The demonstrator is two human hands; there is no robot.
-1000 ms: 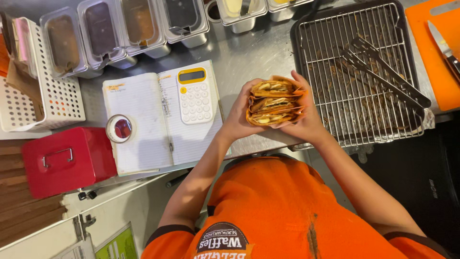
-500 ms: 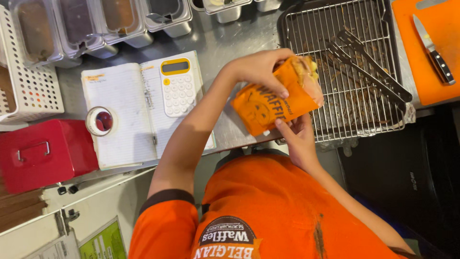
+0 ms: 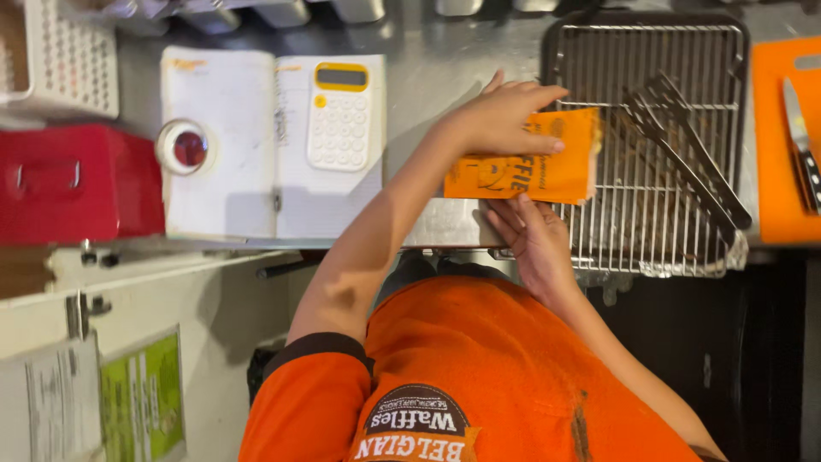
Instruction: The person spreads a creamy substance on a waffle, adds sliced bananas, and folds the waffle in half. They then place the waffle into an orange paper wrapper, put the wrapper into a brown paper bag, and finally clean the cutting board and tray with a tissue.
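Head view: two hands press an orange paper sleeve at the table's front edge.

Head view shows the left hand [image 3: 505,115] lying flat on top of the orange paper sleeve [image 3: 526,167], fingers spread, while the right hand [image 3: 534,239] supports it from below, fingers under its lower edge; both grasp the sleeve. A sliver of browned food shows at the sleeve's right end. It sits between the steel table [image 3: 445,77] and a wire rack [image 3: 650,214], overlapping the rack's left edge. Metal tongs [image 3: 684,145] lie on the rack. Right of it, a knife [image 3: 800,145] rests on an orange cutting board [image 3: 774,188]. Left stand a yellow calculator [image 3: 340,115] on an open notebook [image 3: 222,154], a tape roll [image 3: 182,147] and a red box [image 3: 73,184].
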